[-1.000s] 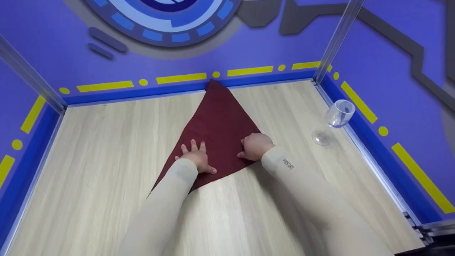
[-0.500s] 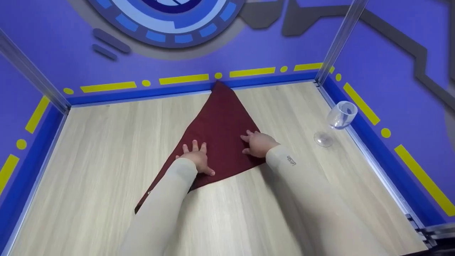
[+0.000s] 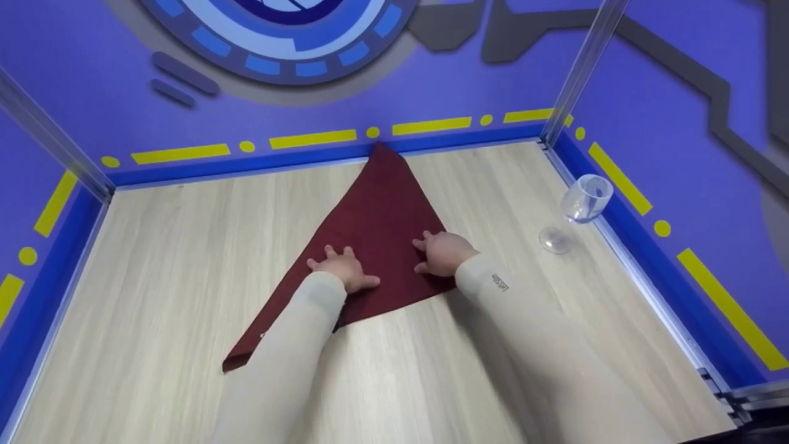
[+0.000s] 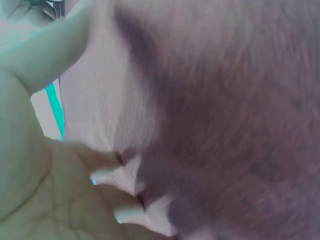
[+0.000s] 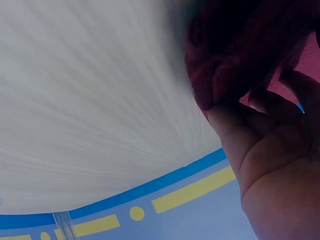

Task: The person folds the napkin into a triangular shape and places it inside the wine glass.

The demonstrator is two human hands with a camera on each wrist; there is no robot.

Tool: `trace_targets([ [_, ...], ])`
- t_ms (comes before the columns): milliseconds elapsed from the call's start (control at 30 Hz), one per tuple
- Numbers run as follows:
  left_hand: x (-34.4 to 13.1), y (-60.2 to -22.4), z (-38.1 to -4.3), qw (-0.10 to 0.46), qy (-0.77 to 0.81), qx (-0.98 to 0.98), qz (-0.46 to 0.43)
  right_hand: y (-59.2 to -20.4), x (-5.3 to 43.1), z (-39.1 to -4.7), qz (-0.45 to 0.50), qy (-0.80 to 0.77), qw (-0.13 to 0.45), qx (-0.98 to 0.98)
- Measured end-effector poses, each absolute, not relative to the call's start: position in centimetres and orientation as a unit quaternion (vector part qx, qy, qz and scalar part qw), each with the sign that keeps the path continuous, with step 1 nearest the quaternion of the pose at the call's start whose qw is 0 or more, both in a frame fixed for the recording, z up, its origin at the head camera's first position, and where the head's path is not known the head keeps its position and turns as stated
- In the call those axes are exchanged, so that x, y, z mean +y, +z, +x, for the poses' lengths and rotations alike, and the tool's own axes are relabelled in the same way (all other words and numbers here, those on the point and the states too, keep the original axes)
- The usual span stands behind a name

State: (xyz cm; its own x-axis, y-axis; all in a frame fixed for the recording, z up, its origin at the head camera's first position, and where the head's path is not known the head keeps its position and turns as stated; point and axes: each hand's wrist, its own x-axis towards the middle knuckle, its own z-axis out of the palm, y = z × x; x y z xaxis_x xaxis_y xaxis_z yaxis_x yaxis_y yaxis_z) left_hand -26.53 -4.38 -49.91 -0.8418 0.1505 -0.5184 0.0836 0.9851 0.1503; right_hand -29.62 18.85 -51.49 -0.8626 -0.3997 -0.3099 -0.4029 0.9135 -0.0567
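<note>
A dark red cloth (image 3: 388, 216) lies in a rough triangle on the wooden table, its narrow tip reaching the back wall. Spread flat on its left part is my left hand (image 3: 341, 271), the fingers apart; the left wrist view shows the fingertips touching the fabric (image 4: 225, 100). At the cloth's right edge my right hand (image 3: 447, 254) rests with fingers loosely bent and thumb apart. Seen from the right wrist, bunched folds of the cloth (image 5: 215, 75) lie against its fingers. My left sleeve covers part of the cloth's lower left strip, whose end is turned up.
A clear wine glass (image 3: 585, 200) stands on the right side of the table (image 3: 166, 277). Blue panels with yellow marks (image 3: 314, 139) enclose the back and both sides, with metal posts at the corners.
The cloth's lower left corner has come out further to the left and front. My left hand has shifted slightly, and my right fingers have loosened and spread.
</note>
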Motion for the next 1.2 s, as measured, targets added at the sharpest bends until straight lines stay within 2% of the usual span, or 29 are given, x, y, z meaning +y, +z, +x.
trace_targets([
  [233, -3.5, -50.6, -25.8, 0.282, 0.112, 0.952, -0.038, -51.2, 18.5, -29.4, -0.2, 0.027, 0.153, 0.967],
  [300, -3.5, -50.7, -25.8, 0.28, 0.114, 0.952, -0.042, -51.2, 18.4, -29.3, -0.199, 0.031, 0.151, 0.968],
  [833, -4.7, -50.7, -26.0, 0.292, 0.142, 0.945, -0.039, -51.0, 17.8, -29.1, -0.224, 0.035, 0.137, 0.964],
  [1033, -5.5, -50.9, -26.3, 0.299, 0.13, 0.945, -0.014, -50.6, 17.9, -29.9, -0.2, 0.0, 0.115, 0.973],
  [1200, -6.1, -50.9, -26.4, 0.301, 0.127, 0.945, -0.002, -51.2, 18.6, -30.2, -0.19, -0.004, 0.159, 0.969],
])
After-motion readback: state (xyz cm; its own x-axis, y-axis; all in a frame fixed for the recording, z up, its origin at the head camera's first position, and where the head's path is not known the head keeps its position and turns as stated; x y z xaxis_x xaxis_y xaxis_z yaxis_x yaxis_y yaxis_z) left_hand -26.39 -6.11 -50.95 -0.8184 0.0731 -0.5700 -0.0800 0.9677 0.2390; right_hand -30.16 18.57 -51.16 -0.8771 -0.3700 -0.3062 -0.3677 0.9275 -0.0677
